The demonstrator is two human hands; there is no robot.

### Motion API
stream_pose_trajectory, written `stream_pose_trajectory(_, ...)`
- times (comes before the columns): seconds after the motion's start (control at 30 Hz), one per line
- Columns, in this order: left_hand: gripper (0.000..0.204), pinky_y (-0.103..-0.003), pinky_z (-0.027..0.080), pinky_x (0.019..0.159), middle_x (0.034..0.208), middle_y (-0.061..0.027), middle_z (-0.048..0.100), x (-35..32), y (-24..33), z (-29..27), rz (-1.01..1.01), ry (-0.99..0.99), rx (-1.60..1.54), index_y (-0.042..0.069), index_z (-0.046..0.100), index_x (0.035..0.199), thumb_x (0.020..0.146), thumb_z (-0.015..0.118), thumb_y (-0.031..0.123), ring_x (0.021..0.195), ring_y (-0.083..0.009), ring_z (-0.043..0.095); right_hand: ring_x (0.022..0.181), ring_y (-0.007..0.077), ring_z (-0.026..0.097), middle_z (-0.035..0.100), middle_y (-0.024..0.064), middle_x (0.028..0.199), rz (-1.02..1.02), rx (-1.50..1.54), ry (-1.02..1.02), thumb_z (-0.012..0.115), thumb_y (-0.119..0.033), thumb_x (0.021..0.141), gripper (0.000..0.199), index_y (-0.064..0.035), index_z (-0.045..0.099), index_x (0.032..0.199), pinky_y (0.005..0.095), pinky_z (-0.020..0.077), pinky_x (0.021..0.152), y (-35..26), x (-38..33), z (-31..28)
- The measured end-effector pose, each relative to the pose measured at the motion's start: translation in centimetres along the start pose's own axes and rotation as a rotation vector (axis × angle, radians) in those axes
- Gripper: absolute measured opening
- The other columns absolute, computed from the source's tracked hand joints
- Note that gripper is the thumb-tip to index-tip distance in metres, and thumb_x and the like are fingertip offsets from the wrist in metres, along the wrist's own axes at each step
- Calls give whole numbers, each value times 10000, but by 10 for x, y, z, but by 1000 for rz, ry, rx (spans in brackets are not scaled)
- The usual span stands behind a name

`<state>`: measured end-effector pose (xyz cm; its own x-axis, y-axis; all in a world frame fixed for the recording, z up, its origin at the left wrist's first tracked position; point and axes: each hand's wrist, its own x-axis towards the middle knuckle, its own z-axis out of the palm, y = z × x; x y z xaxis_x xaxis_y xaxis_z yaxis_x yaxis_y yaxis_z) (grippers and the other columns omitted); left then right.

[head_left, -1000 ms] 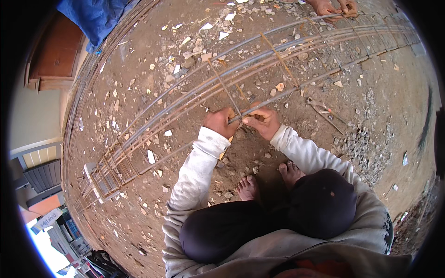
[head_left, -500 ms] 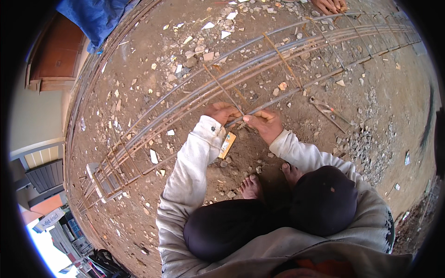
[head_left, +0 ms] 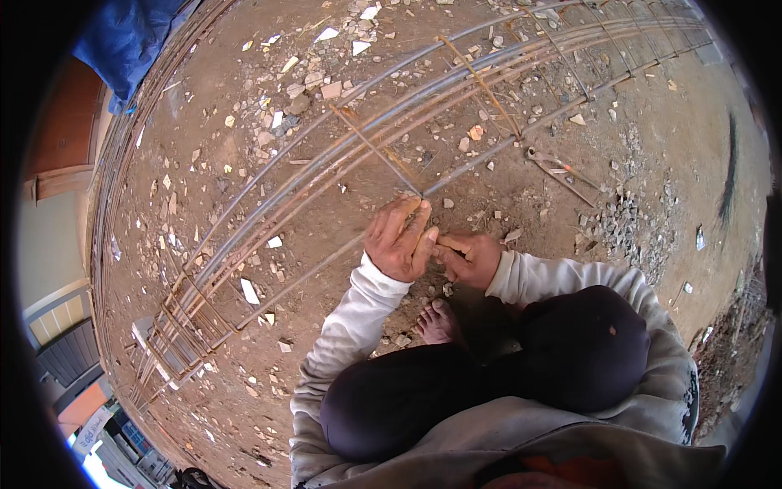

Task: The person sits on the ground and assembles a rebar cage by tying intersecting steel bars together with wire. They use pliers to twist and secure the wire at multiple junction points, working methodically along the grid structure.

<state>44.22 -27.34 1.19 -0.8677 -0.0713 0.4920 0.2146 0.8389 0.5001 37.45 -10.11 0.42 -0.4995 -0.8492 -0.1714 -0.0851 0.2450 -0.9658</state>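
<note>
A long steel rebar cage point(head_left: 350, 155) runs slantwise across the ground in front of me. My left hand point(head_left: 396, 238) is at its near bar, just below the corner where a stirrup point(head_left: 379, 152) meets that bar. The fingers of this hand are bent together, pinching something too small to make out. Close beside it, off the bar, my right hand point(head_left: 471, 257) is closed, thumb and forefinger pressed together by the left thumb. Whatever lies between those fingers is hidden. A pair of long-handled pincers point(head_left: 560, 175) lies on the dirt to the right.
More stirrups point(head_left: 195, 301) cluster at the cage's left end, near a pale block point(head_left: 155, 346). Long loose bars point(head_left: 102, 236) lie along the left. Stone chips and broken tile point(head_left: 314, 85) litter the ground. A blue tarp point(head_left: 126, 49) hangs at upper left. My bare foot point(head_left: 438, 322) is below my hands.
My right hand has come off the near bar, down toward me. The left hand has turned, its back now showing, and covers where the yellow piece lay. The view has shifted; another person's hand left it.
</note>
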Motion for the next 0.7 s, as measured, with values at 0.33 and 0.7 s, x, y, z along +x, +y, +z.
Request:
stream_pose_trajectory(0.33, 404, -397, 471, 747, 912, -130, 646, 8, 7, 6, -247, 210, -187, -16, 519, 1178, 830, 664, 126, 811, -307, 622, 637, 387, 617, 609, 177, 669, -223, -807, 59, 573, -164, 759, 172, -34, 578, 647, 464, 489, 567, -72, 96, -67)
stream_pose_trajectory(0.7, 342, -341, 478, 595, 797, -72, 654, 3, -10, 37, -56, 425, 35, 52, 553, 953, 741, 805, 145, 635, -251, 625, 575, 338, 612, 600, 176, 687, -88, -718, 9, 616, -117, 773, 111, -9, 592, 771, 397, 485, 554, -19, 43, -60)
